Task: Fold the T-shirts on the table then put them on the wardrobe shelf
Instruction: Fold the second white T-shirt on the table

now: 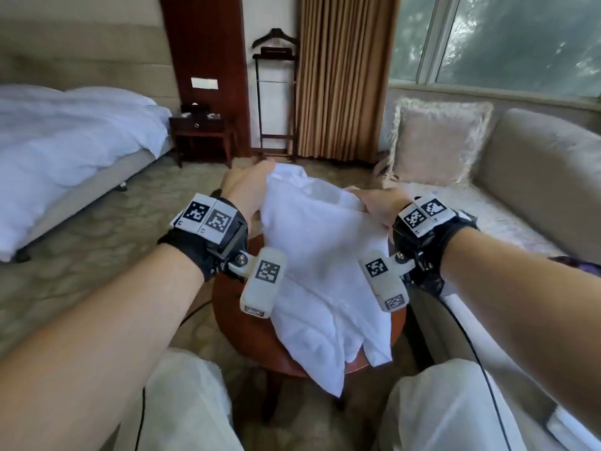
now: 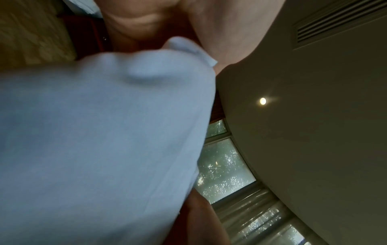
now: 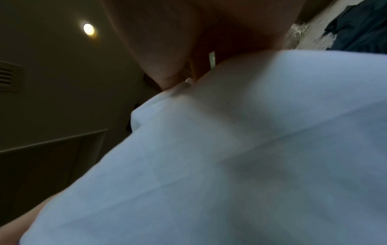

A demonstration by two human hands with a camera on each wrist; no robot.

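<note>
While both hands grip the far edge of a white T-shirt [image 1: 325,255] at the centre of the head view, folding looks barely begun: the shirt drapes loose over the round wooden table [image 1: 240,320], hem hanging off the near rim. The left hand [image 1: 250,187] pinches one shoulder, the right hand [image 1: 377,203] the other. No wardrobe shelf is in view, so shelving remains. No containers show; a dark garment [image 3: 360,26] lies upper right in the right wrist view
</note>
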